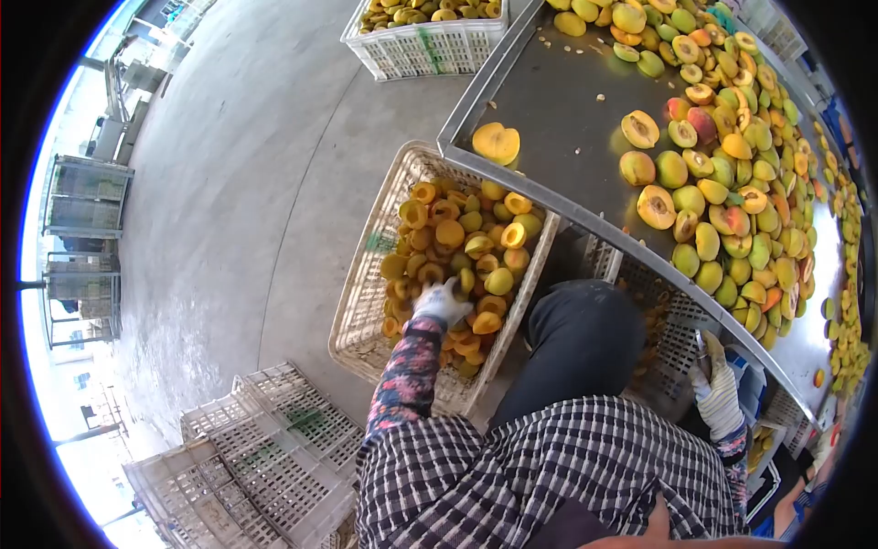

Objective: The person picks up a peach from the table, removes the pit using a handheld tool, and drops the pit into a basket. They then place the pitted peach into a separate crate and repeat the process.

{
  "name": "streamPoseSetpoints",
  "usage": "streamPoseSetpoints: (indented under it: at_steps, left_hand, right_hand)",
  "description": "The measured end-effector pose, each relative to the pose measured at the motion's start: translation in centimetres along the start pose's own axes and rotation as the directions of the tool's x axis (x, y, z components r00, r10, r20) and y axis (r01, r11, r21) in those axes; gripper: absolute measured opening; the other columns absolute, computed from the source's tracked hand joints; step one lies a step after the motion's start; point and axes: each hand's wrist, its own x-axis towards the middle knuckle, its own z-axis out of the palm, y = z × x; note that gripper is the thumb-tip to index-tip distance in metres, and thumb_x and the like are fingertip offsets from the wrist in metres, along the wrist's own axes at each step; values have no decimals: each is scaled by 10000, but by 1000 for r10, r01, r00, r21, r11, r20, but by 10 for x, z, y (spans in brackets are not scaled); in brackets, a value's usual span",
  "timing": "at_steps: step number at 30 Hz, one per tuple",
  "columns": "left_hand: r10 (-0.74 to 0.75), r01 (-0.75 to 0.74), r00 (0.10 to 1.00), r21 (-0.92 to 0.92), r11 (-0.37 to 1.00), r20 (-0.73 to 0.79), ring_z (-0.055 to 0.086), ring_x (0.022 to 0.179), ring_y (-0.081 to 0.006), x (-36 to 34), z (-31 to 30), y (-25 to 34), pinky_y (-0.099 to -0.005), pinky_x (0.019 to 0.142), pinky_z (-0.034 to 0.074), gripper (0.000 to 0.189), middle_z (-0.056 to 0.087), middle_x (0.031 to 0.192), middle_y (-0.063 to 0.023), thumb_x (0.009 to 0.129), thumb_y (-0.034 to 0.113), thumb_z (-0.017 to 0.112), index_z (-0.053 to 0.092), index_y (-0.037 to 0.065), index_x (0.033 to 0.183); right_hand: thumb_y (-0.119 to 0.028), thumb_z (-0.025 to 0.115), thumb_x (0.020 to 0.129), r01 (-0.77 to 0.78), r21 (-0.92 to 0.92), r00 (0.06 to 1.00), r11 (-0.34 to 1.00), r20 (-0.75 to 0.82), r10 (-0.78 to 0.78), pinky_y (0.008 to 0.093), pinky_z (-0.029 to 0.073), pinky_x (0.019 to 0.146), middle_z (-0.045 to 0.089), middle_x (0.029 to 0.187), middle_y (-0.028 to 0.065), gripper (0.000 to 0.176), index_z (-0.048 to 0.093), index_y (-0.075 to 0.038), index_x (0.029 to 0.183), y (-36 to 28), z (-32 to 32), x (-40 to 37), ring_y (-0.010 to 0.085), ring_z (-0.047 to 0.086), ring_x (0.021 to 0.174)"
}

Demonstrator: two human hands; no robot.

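Note:
My left hand [442, 303], in a white glove, is down among the peach halves [448, 232] in a white plastic crate [358, 302]. Its fingertips are right at a greenish half, and motion blurs them. Most halves there lie cut and pitted, orange to yellow-green. At my right side, under the table edge, my right hand [718, 380] in a pale striped glove is closed around a slim metal tool [701, 342]. The tip of this tool points up, and the glove hides the rest.
A metal table [567, 110] with a raised rim carries many cut peaches [722, 183]. One half [496, 144] lies near its corner. Another full crate [430, 53] stands beyond. Stacked crates [265, 448] sit at lower left. My knee [590, 329] is beside the crate.

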Motion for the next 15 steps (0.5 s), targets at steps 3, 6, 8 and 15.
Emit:
streamPoseSetpoints:
  at_steps: [3, 6, 8, 15]
  left_hand:
    - [-69, 60, 994, 105, 993, 86, 547, 1249, -321, -9, 37, -63, -395, 1067, 424, 682, 596, 1329, -163, 786, 427, 688, 537, 100, 1365]
    - [-72, 20, 947, 167, 986, 312, 568, 1223, -311, -25, 42, -84, -395, 1030, 454, 610, 599, 1325, -152, 809, 432, 662, 582, 122, 1328]
    - [-53, -86, 903, 302, 949, 426, 583, 1205, -302, -21, 40, -84, -394, 1011, 469, 584, 616, 1299, -154, 825, 444, 646, 597, 131, 1316]
    - [-109, -1, 819, -192, 981, -564, 430, 1332, -384, 67, -70, 9, -409, 1087, 397, 779, 393, 1494, -198, 848, 372, 711, 349, 132, 1495]
  right_hand:
    - [-239, 573, 961, 56, 27, 997, 998, 42, -57, 322, 310, 1129, 451, 1416, 158, 628, 316, -3, 1484, 1, 7, -1, 209, 417, 1342]
    - [-228, 563, 974, 53, 47, 996, 998, 73, -56, 336, 301, 1138, 432, 1437, 159, 621, 300, -17, 1495, -3, 7, -2, 213, 404, 1357]
    - [-211, 561, 972, 42, 24, 996, 999, 72, -44, 337, 298, 1141, 423, 1446, 160, 617, 300, -16, 1496, 4, 4, -3, 213, 395, 1363]
    - [-35, 522, 906, -89, 52, 991, 995, 101, 84, 349, 287, 1160, 389, 1470, 164, 634, 285, 17, 1491, 5, 6, -3, 233, 362, 1397]
